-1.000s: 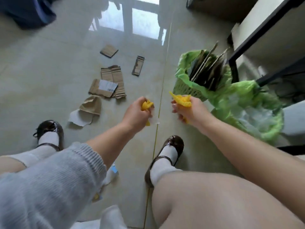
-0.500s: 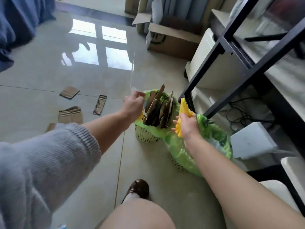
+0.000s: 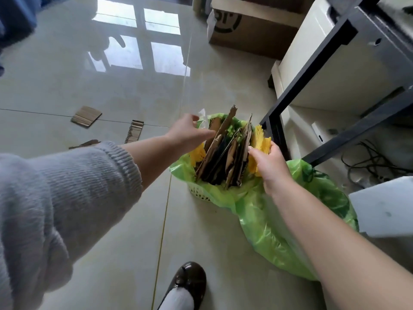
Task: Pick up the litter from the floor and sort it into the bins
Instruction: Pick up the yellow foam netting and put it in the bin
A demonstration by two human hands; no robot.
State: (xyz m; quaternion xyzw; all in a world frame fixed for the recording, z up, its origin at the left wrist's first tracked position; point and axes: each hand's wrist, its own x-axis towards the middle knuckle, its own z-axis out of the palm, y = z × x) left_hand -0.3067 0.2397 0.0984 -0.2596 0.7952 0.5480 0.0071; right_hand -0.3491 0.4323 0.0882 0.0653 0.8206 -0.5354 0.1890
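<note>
From my feed, the left hand (image 3: pixel 186 133) covered most of the yellow scrap (image 3: pixel 197 153) under it, so I could not tell whether its fingers touched it. The right hand (image 3: pixel 269 162) hid the lower part of the yellow netting (image 3: pixel 260 139). Upright cardboard sheets (image 3: pixel 225 153) concealed the inside of the near bin (image 3: pixel 200 192). The second bin (image 3: pixel 290 220) sat behind the right forearm, its contents unseen. The cardboard box (image 3: pixel 250 30) was cropped by the top edge, its print unreadable. The shoe (image 3: pixel 187 280) ran off the bottom.
</note>
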